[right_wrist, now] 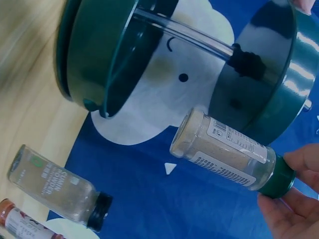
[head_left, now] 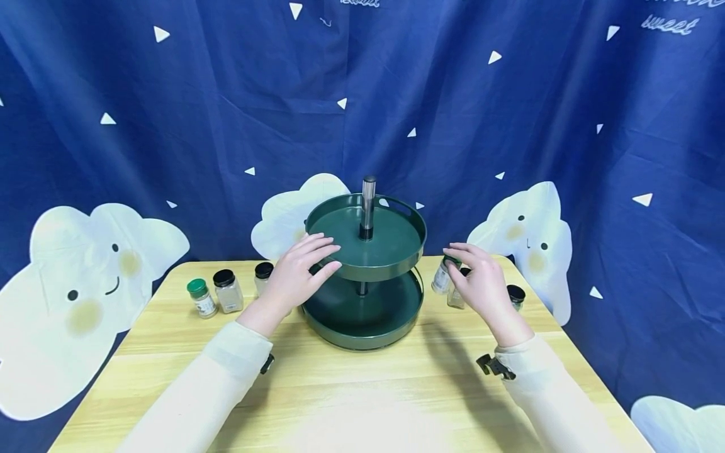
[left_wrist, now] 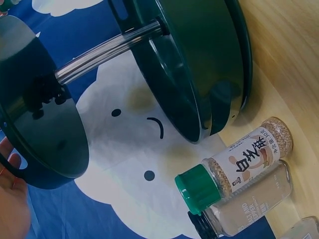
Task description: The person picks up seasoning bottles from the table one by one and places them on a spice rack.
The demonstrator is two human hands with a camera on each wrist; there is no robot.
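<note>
A dark green two-tier round tray (head_left: 391, 245) with a metal centre post stands on the table. Its tiers hold nothing that I can see. My left hand (head_left: 300, 267) grips the upper tier's rim, fingers over the edge and thumb lower down. In the left wrist view, fingertips show through the rim's handle slot. My right hand (head_left: 481, 277) pinches the dark green cap of a spice jar (right_wrist: 219, 149), right of the tray. This jar has pale brown powder and white labels; in the right wrist view it is held tilted, apart from the tray.
At left stand a green-capped white sesame jar (left_wrist: 249, 159) and two black-capped jars (head_left: 228, 292) (head_left: 263, 277). On the right are a black-capped cumin jar (right_wrist: 52, 184) and another black-capped jar (head_left: 516, 296). A blue curtain (head_left: 362, 94) hangs behind the wooden table (head_left: 340, 390).
</note>
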